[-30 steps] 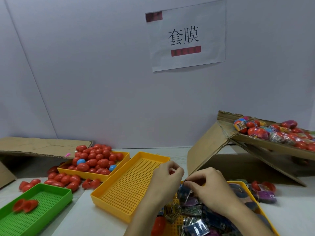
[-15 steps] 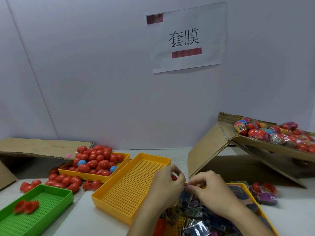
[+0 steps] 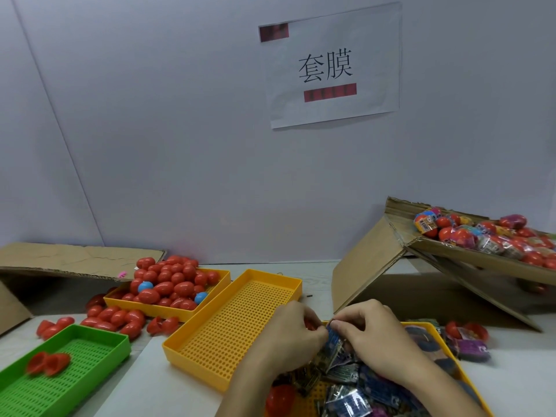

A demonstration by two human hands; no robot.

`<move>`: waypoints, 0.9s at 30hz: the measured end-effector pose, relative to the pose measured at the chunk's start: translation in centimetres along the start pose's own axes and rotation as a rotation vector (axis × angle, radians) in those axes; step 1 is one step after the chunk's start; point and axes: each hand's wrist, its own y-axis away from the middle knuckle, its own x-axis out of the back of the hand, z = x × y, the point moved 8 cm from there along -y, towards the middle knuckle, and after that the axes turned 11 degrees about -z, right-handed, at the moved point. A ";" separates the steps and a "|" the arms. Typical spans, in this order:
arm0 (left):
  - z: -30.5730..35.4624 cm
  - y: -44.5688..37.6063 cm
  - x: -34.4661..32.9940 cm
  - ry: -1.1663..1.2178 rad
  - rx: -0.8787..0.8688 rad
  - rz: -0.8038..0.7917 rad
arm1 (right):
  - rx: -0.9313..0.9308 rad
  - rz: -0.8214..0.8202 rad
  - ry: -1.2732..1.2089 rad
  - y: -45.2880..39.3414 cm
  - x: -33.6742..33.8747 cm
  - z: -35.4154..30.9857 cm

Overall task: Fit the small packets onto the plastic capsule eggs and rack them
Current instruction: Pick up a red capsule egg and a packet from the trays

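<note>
Blue foil, one small packet (image 3: 333,334), is pinched between both my hands, my left hand (image 3: 290,329) and right hand (image 3: 371,335), just above the packet tray (image 3: 437,334). A second ago the fingertips met higher; now they have dropped and the packet shows between them. A red egg (image 3: 310,325) peeks from my left fingers, so I judge sleeving is starting. Left of that tray the empty yellow tray (image 3: 237,323) waits.
</note>
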 end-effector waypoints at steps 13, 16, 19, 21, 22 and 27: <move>-0.2 -0.1 -0.4 -0.148 0.030 -0.092 | -0.022 0.206 -0.112 0.3 1.7 0.7; -0.4 0.0 -0.2 -0.134 0.048 -0.054 | -0.038 0.241 -0.176 0.4 1.9 1.1; -0.6 0.2 0.2 -0.087 0.066 0.004 | -0.022 0.240 -0.178 0.5 1.9 0.8; -0.3 0.2 0.7 -0.064 0.037 0.061 | -0.009 0.231 -0.134 0.5 1.9 0.5; 0.0 0.2 0.9 -0.051 0.013 0.094 | 0.000 0.227 -0.101 0.5 1.9 0.3; 0.4 0.4 1.4 0.158 -0.032 0.147 | 0.068 0.146 -0.005 0.5 1.1 -0.7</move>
